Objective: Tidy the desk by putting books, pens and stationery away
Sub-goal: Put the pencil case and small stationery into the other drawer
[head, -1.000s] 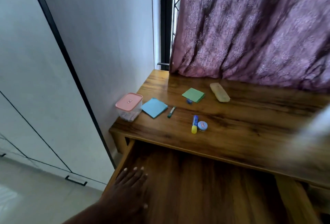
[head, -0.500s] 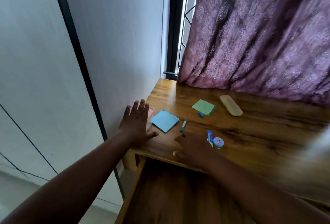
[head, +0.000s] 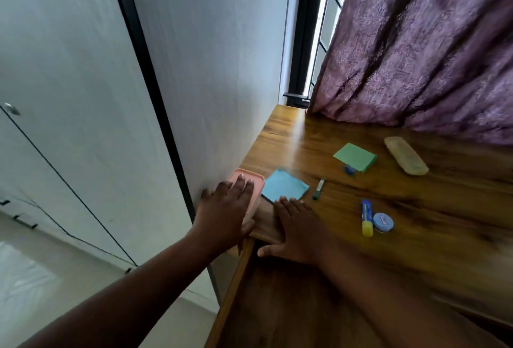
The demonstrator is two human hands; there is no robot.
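At the bottom of the frame I see my two forearms reaching up toward the near left corner of the wooden counter (head: 319,136). My left hand (head: 224,214) lies flat, fingers straight, on the pink lid of a small box (head: 251,181) that sits at the counter's left edge against the white wall. My right hand (head: 298,229) rests palm down with fingers straight on the counter's front edge, just right of the box; its fingertips reach the near corner of a blue pad (head: 284,188). Neither hand grips anything. Just right of the pad lies a short green marker (head: 319,189). Lower right of that, a glue stick (head: 367,217) with a yellow cap lies beside a round blue tin (head: 383,221), the two touching or nearly so. Farther back, toward the middle right of the frame, a green pad (head: 355,156) lies with a small blue thing (head: 349,168) at its near corner, too blurred to name. Right of it lies a tan case (head: 405,159). A purple curtain (head: 430,42) hangs behind the counter, in the upper right.
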